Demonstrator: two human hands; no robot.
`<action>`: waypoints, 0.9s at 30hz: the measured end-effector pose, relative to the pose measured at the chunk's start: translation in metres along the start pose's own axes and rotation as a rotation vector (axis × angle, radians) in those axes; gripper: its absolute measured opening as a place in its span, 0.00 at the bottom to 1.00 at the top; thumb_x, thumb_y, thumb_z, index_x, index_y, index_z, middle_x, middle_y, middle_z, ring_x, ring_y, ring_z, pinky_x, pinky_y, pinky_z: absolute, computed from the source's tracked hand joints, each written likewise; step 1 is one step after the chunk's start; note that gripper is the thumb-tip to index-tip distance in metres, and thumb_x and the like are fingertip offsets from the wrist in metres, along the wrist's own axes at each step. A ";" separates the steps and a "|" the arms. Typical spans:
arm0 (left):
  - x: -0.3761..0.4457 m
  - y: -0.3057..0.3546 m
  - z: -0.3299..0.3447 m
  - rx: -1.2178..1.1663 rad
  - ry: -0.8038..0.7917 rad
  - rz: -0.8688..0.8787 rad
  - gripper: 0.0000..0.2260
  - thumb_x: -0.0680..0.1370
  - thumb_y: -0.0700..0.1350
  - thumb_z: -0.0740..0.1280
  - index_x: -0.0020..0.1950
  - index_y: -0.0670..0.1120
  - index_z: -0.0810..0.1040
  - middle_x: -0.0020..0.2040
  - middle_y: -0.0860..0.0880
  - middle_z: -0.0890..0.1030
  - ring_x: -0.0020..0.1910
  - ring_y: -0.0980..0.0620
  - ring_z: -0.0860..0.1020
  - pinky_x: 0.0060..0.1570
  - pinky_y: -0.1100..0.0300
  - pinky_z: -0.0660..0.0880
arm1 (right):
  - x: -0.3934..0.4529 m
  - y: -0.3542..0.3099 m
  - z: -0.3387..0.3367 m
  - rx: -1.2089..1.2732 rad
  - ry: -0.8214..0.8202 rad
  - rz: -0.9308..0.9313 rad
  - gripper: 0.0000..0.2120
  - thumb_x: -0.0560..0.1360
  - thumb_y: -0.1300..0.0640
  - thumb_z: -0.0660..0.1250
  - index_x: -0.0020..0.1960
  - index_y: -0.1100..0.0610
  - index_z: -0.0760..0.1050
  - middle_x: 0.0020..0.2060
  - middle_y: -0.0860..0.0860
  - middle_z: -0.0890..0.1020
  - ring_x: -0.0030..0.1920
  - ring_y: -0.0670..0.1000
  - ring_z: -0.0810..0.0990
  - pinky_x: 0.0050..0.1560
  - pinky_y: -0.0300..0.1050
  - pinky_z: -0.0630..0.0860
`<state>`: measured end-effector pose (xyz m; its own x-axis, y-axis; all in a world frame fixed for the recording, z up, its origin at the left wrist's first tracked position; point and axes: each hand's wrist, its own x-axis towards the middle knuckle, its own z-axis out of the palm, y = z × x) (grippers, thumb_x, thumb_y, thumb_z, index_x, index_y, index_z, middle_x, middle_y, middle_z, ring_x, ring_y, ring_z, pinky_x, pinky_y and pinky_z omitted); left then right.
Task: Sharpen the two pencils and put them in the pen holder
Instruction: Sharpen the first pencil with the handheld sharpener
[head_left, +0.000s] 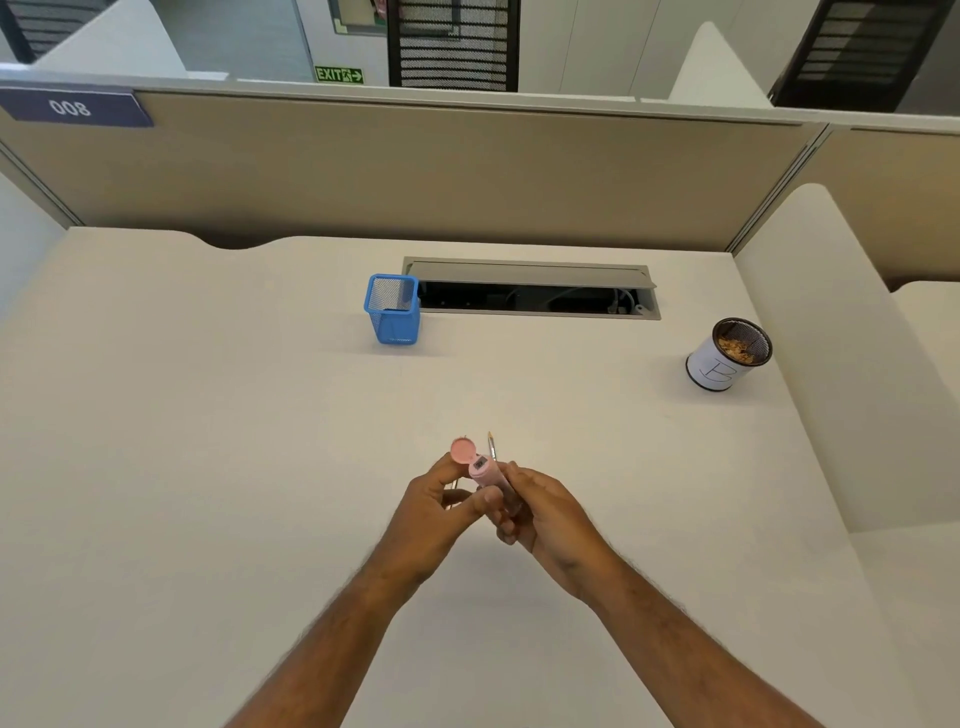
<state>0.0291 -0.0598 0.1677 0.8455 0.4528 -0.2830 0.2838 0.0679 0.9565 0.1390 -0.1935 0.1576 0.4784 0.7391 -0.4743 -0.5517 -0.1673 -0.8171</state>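
Observation:
My two hands meet above the middle of the desk. A pink sharpener (484, 469) stands upright between them, with its round flip lid (462, 450) hanging open to the left. My left hand (441, 512) grips the sharpener, thumb across its body. My right hand (543, 514) closes round a pencil (491, 448) and touches the sharpener's lower part. The pencil's pointed tip sticks up just right of the sharpener. A thin stick, possibly the second pencil (455, 484), shows between my left fingers. The blue mesh pen holder (392, 312) stands at the back centre with nothing visible inside.
A white round cup (719, 366) marked with a letter holds pencil shavings at the right. An open cable tray (535, 299) is sunk into the desk behind the pen holder. Beige partition walls (415, 171) close off the back and right.

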 end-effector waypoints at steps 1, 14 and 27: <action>0.001 -0.001 -0.001 -0.015 0.037 -0.006 0.10 0.82 0.49 0.74 0.61 0.63 0.85 0.60 0.58 0.88 0.58 0.51 0.86 0.57 0.60 0.78 | 0.004 0.002 -0.001 -0.029 0.022 0.002 0.23 0.90 0.49 0.54 0.58 0.63 0.82 0.36 0.52 0.78 0.34 0.48 0.72 0.37 0.44 0.69; 0.011 -0.013 -0.031 -0.159 0.235 -0.085 0.09 0.81 0.44 0.75 0.61 0.50 0.83 0.50 0.49 0.91 0.53 0.52 0.88 0.57 0.57 0.81 | 0.042 0.043 -0.035 -1.026 0.341 0.019 0.13 0.82 0.44 0.66 0.44 0.50 0.71 0.28 0.37 0.79 0.30 0.44 0.73 0.35 0.44 0.70; 0.011 -0.033 -0.038 0.058 0.278 -0.121 0.09 0.80 0.57 0.75 0.56 0.56 0.84 0.55 0.51 0.86 0.54 0.46 0.83 0.55 0.45 0.86 | 0.064 0.055 -0.034 -1.436 0.242 0.056 0.12 0.83 0.46 0.60 0.48 0.55 0.69 0.45 0.52 0.81 0.43 0.58 0.77 0.42 0.48 0.68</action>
<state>0.0117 -0.0232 0.1353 0.6500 0.6713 -0.3561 0.4068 0.0885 0.9092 0.1628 -0.1776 0.0711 0.6605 0.6084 -0.4399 0.5014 -0.7936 -0.3447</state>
